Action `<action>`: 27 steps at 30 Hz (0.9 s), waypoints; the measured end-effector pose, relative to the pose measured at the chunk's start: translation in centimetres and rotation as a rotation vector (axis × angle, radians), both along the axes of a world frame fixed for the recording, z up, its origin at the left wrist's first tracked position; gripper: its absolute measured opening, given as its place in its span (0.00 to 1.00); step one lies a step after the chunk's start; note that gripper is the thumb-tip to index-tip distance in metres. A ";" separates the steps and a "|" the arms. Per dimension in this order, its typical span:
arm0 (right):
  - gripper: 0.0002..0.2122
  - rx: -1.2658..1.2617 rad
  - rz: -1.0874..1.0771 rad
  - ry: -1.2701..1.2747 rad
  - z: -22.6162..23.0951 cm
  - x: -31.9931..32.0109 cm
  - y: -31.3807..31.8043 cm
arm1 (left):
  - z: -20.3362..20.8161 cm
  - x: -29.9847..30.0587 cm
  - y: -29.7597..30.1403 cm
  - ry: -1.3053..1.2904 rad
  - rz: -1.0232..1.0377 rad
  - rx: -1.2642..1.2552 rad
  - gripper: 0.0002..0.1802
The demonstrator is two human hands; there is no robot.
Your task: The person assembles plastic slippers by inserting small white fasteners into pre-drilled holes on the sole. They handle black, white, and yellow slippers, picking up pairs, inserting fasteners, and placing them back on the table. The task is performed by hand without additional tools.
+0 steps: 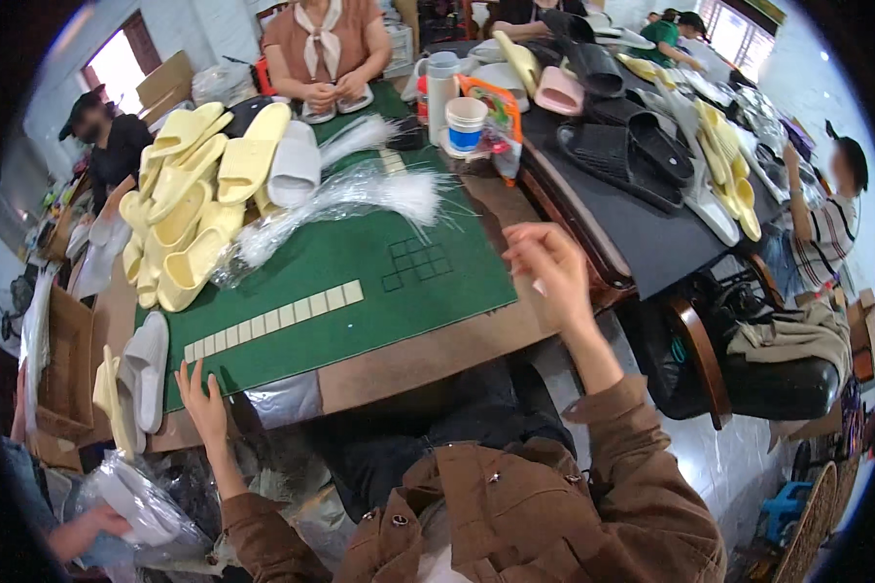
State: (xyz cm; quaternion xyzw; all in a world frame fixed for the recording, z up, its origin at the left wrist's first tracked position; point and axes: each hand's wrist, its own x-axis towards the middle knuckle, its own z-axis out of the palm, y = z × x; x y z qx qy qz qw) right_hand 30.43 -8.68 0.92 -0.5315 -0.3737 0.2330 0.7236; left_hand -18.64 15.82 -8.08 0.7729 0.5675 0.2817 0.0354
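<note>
My left hand (204, 400) is at the near left edge of a green table mat (360, 335), its fingers spread and holding nothing. Its fingertips are by the near end of a row of cream square pieces (280, 319) laid edge to edge. Above the mat's right edge, my right hand (554, 270) is raised with its fingers bent together. A small white piece shows below those fingers; what it is I cannot tell. Between the hands and the far side lie a black-lined grid (418, 262) and a bundle of thin white plastic strands (360, 199) partly in clear film.
Pale yellow slides (180, 209) are heaped at the left, with grey slides (146, 364) nearer. A paper cup (466, 124) and a grey jug (441, 83) stand at the back. Black slides (627, 160) cover the right table. A co-worker's hand (92, 525) holds a wrapped slipper at lower left.
</note>
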 end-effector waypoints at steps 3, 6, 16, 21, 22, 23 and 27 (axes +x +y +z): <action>0.05 -0.023 -0.353 -0.307 3.5 5.8 -2.1 | 0.6 2.1 -1.9 -0.094 -0.139 0.002 0.20; 0.07 -0.197 -0.730 -0.632 3.2 16.5 -3.3 | 1.2 5.4 -4.4 -0.145 -0.252 -0.046 0.19; 0.33 -0.730 -0.793 -0.590 1.5 30.4 1.1 | 1.4 12.9 -10.2 -0.250 -0.444 -0.173 0.19; 0.36 -0.819 -0.456 -0.651 3.3 25.0 2.4 | 0.8 12.1 -11.3 -0.255 -0.407 -0.211 0.18; 0.37 -0.775 -0.490 -0.679 3.2 23.5 1.9 | 0.6 12.2 -11.6 -0.260 -0.414 -0.205 0.18; 0.39 -0.682 -0.485 -0.630 2.7 22.8 1.5 | 0.5 12.5 -11.8 -0.264 -0.418 -0.200 0.18; 0.27 -0.804 -0.450 -0.672 2.7 22.1 -0.1 | 1.3 12.9 -12.8 -0.279 -0.420 -0.222 0.18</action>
